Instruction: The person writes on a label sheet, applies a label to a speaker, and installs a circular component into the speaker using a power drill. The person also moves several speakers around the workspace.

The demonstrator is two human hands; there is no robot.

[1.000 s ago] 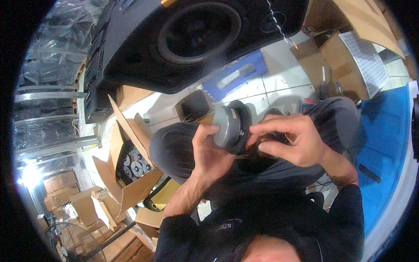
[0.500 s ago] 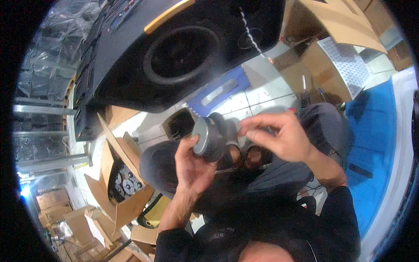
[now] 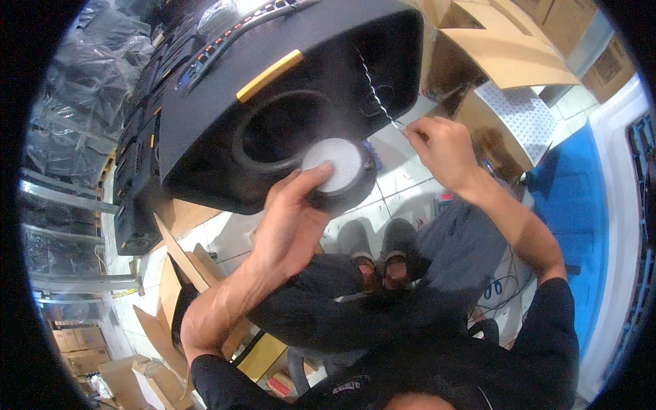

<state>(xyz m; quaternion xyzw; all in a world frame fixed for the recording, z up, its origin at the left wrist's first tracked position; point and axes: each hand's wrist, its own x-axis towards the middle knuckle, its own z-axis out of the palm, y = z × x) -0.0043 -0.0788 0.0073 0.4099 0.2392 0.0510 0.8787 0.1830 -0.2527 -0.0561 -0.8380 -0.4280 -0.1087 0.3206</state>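
My left hand [image 3: 290, 212] grips a round black speaker driver [image 3: 336, 171], its pale grey disc-shaped back facing up under my thumb. Just beyond the driver stands a big black speaker cabinet [image 3: 205, 130] with a large round opening [image 3: 277, 130]. Out of a smaller hole in the cabinet comes a twisted white-and-dark wire [image 3: 374, 99]. Fingertips of my right hand [image 3: 443, 147] are pinched on the free end of that wire, to the right of the driver. The driver's front side is hidden.
Below my hands are my knees and feet on the white tiled floor [image 3: 403, 191]. Cardboard boxes [image 3: 506, 58] stand at the far right, with a blue sheet-like surface [image 3: 567, 225] nearer. An opened carton [image 3: 171, 301] lies left of my legs. More black cabinets line the left.
My left hand has carried the driver forward and up toward the cabinet, turning its back upward. My right hand has reached out and taken hold of the wire's end.
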